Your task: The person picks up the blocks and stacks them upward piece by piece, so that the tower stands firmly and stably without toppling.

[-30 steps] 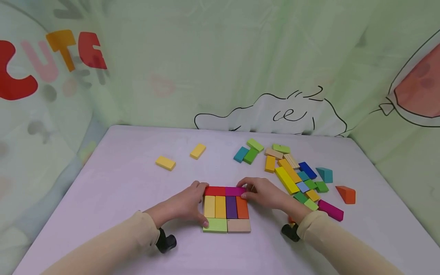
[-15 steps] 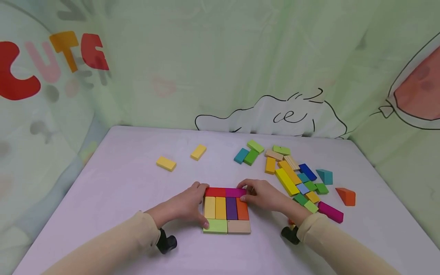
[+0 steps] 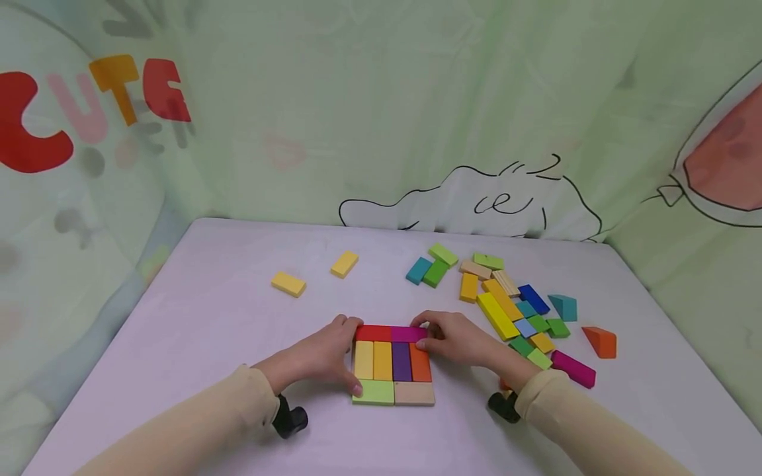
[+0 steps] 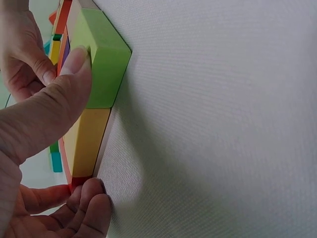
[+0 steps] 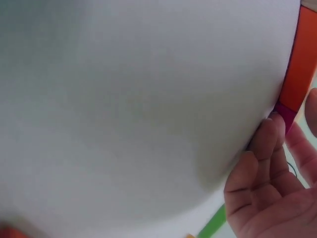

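Colourful wooden building blocks lie fitted together as a flat rectangle in the head view. A red block (image 3: 373, 332) and a magenta block (image 3: 408, 334) form its far row. Two yellow blocks (image 3: 373, 361), a purple block (image 3: 401, 361) and an orange block (image 3: 421, 363) fill the middle. Nearest are a light green block (image 3: 376, 393) and a tan block (image 3: 414, 394). My left hand (image 3: 318, 354) spans the left side, thumb on the light green block, curled fingers against the red one. My right hand (image 3: 458, 337) holds the far right corner at the magenta block between thumb and fingers.
Two loose yellow blocks (image 3: 288, 284) lie at the back left. A scattered group of blocks, including a long yellow block (image 3: 497, 316), spreads to the right. Beyond it lie an orange wedge (image 3: 600, 342) and a teal wedge (image 3: 563, 307). Printed cloth backs the white table (image 3: 232, 264).
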Motion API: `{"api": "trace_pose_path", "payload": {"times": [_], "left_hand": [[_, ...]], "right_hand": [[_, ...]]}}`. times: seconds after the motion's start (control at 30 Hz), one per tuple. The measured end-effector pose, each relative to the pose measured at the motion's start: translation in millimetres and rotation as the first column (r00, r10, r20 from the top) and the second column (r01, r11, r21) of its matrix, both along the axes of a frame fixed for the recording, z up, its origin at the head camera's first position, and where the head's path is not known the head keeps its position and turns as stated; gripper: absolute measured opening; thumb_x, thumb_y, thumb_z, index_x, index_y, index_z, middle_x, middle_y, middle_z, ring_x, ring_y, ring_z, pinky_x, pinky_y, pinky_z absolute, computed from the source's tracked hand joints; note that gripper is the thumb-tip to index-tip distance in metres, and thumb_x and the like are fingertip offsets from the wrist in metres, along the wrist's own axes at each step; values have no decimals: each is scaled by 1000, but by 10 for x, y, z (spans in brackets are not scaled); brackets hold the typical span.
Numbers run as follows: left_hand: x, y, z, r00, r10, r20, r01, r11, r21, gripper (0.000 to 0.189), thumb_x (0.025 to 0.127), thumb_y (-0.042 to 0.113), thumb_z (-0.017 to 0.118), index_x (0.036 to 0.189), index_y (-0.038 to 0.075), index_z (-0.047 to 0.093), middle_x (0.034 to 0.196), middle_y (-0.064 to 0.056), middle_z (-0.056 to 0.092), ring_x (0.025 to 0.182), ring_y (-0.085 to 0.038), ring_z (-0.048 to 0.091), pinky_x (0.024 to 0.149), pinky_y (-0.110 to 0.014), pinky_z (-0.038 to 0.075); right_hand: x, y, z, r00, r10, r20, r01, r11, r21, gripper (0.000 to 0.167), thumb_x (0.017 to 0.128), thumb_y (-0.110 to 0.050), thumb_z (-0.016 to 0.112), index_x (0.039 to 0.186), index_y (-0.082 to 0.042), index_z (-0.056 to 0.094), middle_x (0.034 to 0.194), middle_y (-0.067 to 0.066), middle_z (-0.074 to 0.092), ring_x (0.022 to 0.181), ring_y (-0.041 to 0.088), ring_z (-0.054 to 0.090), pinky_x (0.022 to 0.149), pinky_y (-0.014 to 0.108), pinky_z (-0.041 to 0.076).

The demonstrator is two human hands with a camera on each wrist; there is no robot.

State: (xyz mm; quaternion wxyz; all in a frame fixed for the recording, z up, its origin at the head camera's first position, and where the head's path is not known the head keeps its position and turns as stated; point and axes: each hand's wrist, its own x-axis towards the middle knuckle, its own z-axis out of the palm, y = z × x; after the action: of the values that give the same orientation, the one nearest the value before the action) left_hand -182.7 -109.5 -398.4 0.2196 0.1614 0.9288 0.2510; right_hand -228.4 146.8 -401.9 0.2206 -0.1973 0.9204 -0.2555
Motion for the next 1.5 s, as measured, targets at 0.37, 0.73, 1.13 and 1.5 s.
{"api": "trace_pose_path", "payload": {"times": [0.37,0.73,1.13,1.5], "left_hand": [[-63,28,3,1000,-30,5,30,999,12,104,69,31,96,150,-1,38,134,-17,51,113,-23,55,107,-42,52],[47,10,-17,998,-51,-26,52,997,49,105,65,31,98,146,-4,41,137,-18,50,124,-28,53,113,-46,48],[54,2,-10,997,-60,-40,61,998,20,103,66,34,97,145,-4,43,136,-18,51,122,-28,54,114,-44,47],[-21,-57,-26,998,-54,-43,55,998,16,102,67,34,97,145,-3,42,136,-17,52,123,-28,54,115,-45,46]], "right_hand": [[-437,-496,412,954,213,-211,-198,976,89,47,99,-21,68,143,-10,56,116,13,67,104,25,65,89,36,60],[-807,-1798,350,730,635,-255,-464,733,497,65,103,-3,54,155,-40,42,146,4,54,130,24,52,111,39,46],[-785,-2057,187,671,699,-247,-445,647,620,52,104,-3,54,146,-33,55,134,-2,65,121,20,57,111,35,47],[-831,-2004,160,686,680,-260,-465,684,562,26,97,-25,72,121,-20,71,115,-1,67,105,16,56,99,27,51]]}}
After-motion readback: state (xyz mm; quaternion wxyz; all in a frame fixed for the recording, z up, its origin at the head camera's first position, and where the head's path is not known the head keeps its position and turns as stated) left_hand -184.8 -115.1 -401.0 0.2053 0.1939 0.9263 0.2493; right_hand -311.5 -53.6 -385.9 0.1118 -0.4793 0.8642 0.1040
